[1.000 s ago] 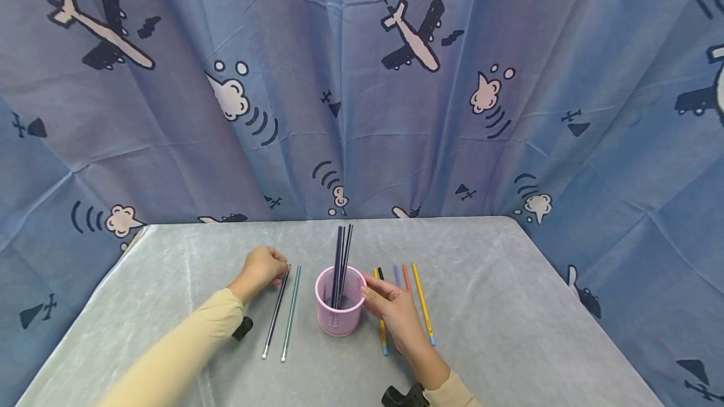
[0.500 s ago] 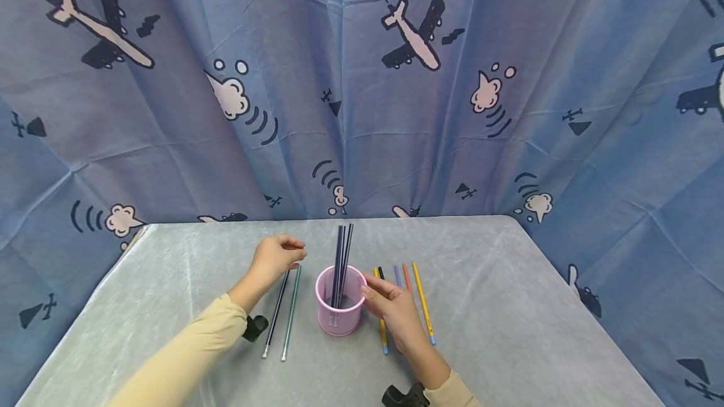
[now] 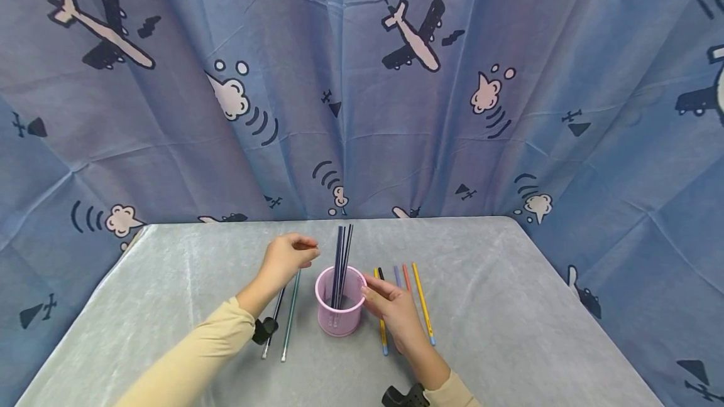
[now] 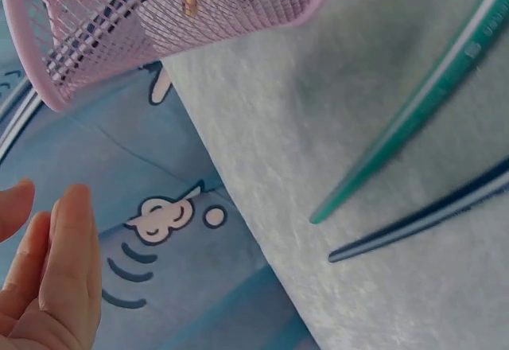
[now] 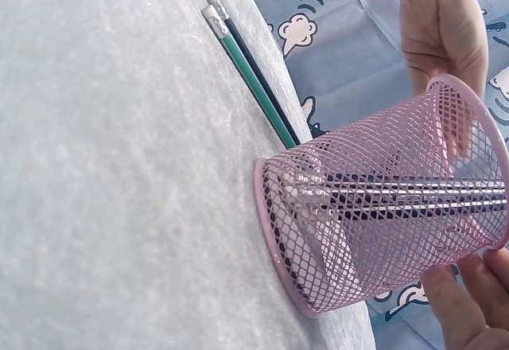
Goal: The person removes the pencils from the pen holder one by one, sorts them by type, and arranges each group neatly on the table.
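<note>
In the head view, one pink mesh cup (image 3: 339,320) stands upright on the table (image 3: 520,331), with at least three dark pencils (image 3: 338,262) in it. Left of it lie one green pencil (image 3: 291,316) and one navy pencil (image 3: 279,303); right of it, five: two yellow pencils (image 3: 423,303), one black pencil (image 3: 381,274), one purple pencil (image 3: 397,276), one red pencil (image 3: 406,276). The right hand (image 3: 396,313) holds the cup's side, slightly curved.

In the left wrist view, the left hand (image 4: 49,274) is relaxed, thumb parted from fingers, gripping nothing.

In the right wrist view, two white erasers (image 5: 210,12) tip the green and navy pencils.
</note>
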### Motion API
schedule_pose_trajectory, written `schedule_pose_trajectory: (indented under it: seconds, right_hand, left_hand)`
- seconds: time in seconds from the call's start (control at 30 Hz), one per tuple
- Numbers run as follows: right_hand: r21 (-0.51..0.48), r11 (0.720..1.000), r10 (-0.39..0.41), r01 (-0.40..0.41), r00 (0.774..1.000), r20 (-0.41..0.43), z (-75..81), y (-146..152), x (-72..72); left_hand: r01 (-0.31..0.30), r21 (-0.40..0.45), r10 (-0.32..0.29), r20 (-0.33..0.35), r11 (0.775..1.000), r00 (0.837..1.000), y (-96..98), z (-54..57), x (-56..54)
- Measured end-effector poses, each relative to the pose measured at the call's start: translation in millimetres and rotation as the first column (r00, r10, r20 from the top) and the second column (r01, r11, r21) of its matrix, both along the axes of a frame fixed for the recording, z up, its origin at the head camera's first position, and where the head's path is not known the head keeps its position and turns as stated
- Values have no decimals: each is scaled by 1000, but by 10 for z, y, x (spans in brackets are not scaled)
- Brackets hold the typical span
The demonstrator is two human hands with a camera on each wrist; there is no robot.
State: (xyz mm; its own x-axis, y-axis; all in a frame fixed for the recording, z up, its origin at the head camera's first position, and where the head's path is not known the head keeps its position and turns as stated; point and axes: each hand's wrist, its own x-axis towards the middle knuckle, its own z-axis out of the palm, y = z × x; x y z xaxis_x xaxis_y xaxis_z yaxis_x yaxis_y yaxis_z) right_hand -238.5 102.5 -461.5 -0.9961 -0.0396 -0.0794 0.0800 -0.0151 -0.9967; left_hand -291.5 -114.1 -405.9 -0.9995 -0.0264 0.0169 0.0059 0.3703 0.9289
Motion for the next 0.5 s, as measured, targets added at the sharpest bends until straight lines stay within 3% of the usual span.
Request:
schedule_pose_trajectory:
  seconds: [0.5]
  right_hand:
    - [-11,1000,11,-11,1000,-9,-5,1,1]
  left_hand:
    - [14,66,-13,-17,998,1000,141,23,29]
